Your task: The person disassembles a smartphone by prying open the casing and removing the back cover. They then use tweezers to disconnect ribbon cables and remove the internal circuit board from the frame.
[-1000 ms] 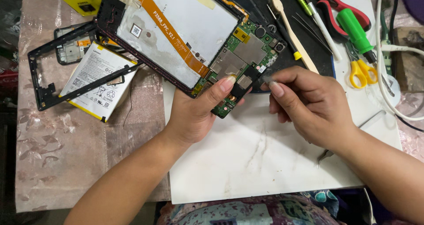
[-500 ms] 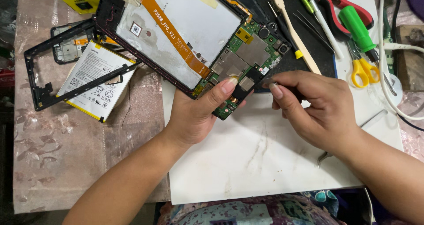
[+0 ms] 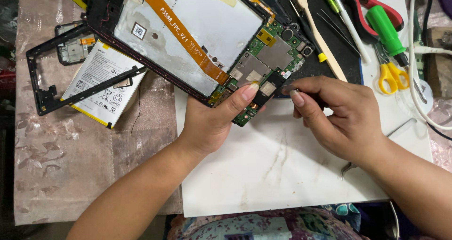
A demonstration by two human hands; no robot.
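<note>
Opened tablet (image 3: 188, 37), near corner pinned steady by left hand (image 3: 212, 122), thumb on green circuit board (image 3: 263, 75); right hand (image 3: 343, 117) pinching tweezers (image 3: 287, 86) at board edge.

at eleven o'clock, a small square white code sticker (image 3: 138, 31) sits on the silvery back of the opened tablet screen (image 3: 197, 23); at nine o'clock, a white rectangular battery label (image 3: 106, 82), yellow-edged, carries black print
</note>
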